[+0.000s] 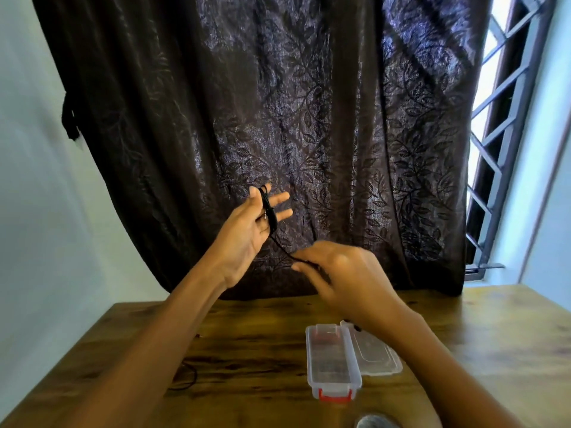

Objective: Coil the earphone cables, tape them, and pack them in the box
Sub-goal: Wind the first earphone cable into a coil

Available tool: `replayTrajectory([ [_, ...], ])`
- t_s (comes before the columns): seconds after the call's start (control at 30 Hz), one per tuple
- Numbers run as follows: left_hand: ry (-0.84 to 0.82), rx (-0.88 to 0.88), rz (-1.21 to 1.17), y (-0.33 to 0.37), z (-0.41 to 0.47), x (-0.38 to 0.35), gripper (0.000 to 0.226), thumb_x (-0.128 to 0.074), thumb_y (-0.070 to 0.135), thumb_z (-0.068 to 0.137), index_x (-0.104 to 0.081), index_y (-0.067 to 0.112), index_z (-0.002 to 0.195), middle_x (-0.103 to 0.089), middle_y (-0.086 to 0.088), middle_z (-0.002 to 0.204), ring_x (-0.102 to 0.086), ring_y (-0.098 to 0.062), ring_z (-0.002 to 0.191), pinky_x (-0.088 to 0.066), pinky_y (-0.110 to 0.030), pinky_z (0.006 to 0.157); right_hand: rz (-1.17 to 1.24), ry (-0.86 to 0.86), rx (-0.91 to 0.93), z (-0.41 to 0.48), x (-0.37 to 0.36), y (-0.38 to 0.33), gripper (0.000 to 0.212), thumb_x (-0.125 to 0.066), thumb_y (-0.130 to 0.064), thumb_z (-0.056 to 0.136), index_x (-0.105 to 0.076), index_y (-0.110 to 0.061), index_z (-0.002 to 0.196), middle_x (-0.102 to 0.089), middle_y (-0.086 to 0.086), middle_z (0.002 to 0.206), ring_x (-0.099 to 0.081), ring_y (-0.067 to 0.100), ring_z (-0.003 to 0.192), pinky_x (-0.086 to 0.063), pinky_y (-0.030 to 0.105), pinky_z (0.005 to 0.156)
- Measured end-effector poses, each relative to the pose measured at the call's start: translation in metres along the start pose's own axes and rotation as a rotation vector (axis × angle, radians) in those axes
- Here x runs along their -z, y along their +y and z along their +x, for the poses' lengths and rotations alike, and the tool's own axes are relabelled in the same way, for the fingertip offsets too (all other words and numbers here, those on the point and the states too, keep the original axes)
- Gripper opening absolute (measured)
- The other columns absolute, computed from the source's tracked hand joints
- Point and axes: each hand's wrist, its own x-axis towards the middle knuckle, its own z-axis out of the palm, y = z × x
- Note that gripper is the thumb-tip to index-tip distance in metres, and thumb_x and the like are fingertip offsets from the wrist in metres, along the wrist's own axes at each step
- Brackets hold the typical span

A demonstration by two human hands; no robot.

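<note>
I'm coiling the thin black earphone cable [268, 208] round my spread left hand [247, 230], my right hand [346, 273] at four o'clock pinching its tail. Taping is coming next.

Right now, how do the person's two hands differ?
The left hand is higher, fingers straight and spread, with the earphone cable looped round them. The right hand sits lower, fingers curled, pinching the cable's loose stretch. The left hand shows its palm, the right hand its back. Both handle the same cable.
</note>
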Motion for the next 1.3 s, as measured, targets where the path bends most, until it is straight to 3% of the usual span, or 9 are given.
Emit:
replayTrajectory([
  [0.1, -0.044, 0.027, 0.026, -0.004, -0.002, 0.001, 0.051, -0.018, 0.04, 0.097, -0.034, 0.015, 0.138, -0.064, 0.001, 0.115, -0.065, -0.014, 0.099, -0.042, -0.03, 0.097, -0.041, -0.001, 0.098, 0.017, 0.02, 0.002, 0.013, -0.062, -0.029, 0.078, -0.073, -0.023, 0.082, -0.066, -0.007, 0.069, -0.063, 0.014, 0.058, -0.048, 0.022, 0.044],
  [0.2, -0.111, 0.07, 0.098, -0.006, -0.006, -0.003, 0.052, -0.017, 0.04, 0.097, -0.046, 0.01, 0.129, -0.063, 0.001, 0.078, -0.059, -0.014, 0.069, -0.052, -0.022, 0.075, -0.12, -0.018, 0.177, 0.036, 0.038, 0.005, 0.012, -0.064, -0.028, 0.073, -0.074, -0.029, 0.079, -0.064, -0.01, 0.067, -0.063, 0.014, 0.057, -0.034, 0.017, 0.047],
  [0.33, -0.251, 0.092, 0.185, -0.002, -0.012, -0.013, 0.051, -0.015, 0.044, 0.095, -0.052, 0.012, 0.081, -0.055, 0.004, 0.058, -0.041, -0.007, 0.047, -0.051, -0.037, 0.082, -0.061, -0.101, 0.164, 0.061, 0.054, 0.005, 0.012, -0.065, -0.03, 0.075, -0.075, -0.03, 0.082, -0.067, -0.007, 0.072, -0.064, 0.016, 0.067, -0.045, 0.028, 0.05],
  [0.5, -0.284, 0.102, 0.134, 0.005, -0.017, -0.016, 0.061, -0.024, 0.053, 0.083, -0.063, 0.011, 0.104, -0.049, -0.001, 0.058, -0.029, -0.006, 0.04, -0.048, -0.025, 0.06, 0.157, -0.113, 0.006, 0.08, 0.06, 0.022, 0.008, -0.074, -0.031, 0.074, -0.074, -0.026, 0.08, -0.07, -0.009, 0.08, -0.063, 0.009, 0.075, -0.052, 0.037, 0.066],
  [0.67, -0.237, 0.065, 0.046, 0.013, -0.02, -0.015, 0.041, -0.035, 0.031, 0.093, -0.066, 0.005, 0.096, -0.042, 0.002, 0.05, -0.023, -0.003, 0.034, -0.034, -0.017, 0.043, 0.417, -0.025, -0.123, 0.074, 0.046, 0.042, 0.008, -0.075, -0.028, 0.07, -0.073, -0.021, 0.074, -0.067, -0.012, 0.074, -0.062, 0.005, 0.07, -0.049, 0.022, 0.065],
  [0.77, -0.22, 0.064, -0.033, 0.015, -0.02, -0.014, 0.037, -0.04, 0.028, 0.091, -0.066, 0.003, 0.09, -0.038, 0.001, 0.047, -0.022, -0.001, 0.032, -0.029, -0.016, 0.038, 0.558, 0.003, -0.202, 0.064, 0.033, 0.047, 0.009, -0.07, -0.033, 0.07, -0.072, -0.025, 0.073, -0.069, -0.008, 0.076, -0.065, 0.014, 0.073, -0.053, 0.028, 0.07],
  [0.93, -0.214, 0.069, -0.227, 0.017, -0.018, -0.01, 0.042, -0.043, 0.034, 0.084, -0.065, 0.002, 0.101, -0.045, 0.0, 0.05, -0.024, -0.001, 0.031, -0.035, -0.016, 0.04, 0.708, 0.063, -0.302, 0.043, 0.006, 0.05, 0.009, -0.066, -0.029, 0.073, -0.07, -0.023, 0.079, -0.07, -0.011, 0.071, -0.064, 0.01, 0.068, -0.051, 0.022, 0.064],
  [1.1, -0.195, 0.036, -0.225, 0.015, -0.015, -0.009, 0.047, -0.038, 0.038, 0.086, -0.06, 0.006, 0.113, -0.054, 0.0, 0.061, -0.032, -0.004, 0.037, -0.046, -0.019, 0.052, 0.908, 0.062, -0.483, 0.017, -0.024, 0.047, 0.016, -0.061, -0.007, 0.084, -0.069, -0.02, 0.088, -0.065, -0.011, 0.057, -0.045, 0.0, 0.042, -0.035, 0.01, 0.043],
  [1.3, -0.138, 0.014, -0.227, 0.008, -0.013, -0.007, 0.047, -0.035, 0.038, 0.088, -0.055, 0.009, 0.119, -0.061, 0.001, 0.069, -0.044, -0.005, 0.046, -0.053, -0.02, 0.063, 0.922, -0.061, -0.529, -0.003, -0.043, 0.038, 0.025, -0.054, -0.006, 0.09, -0.062, -0.022, 0.107, -0.066, -0.012, 0.067, -0.058, -0.002, 0.065, -0.047, 0.017, 0.058],
])
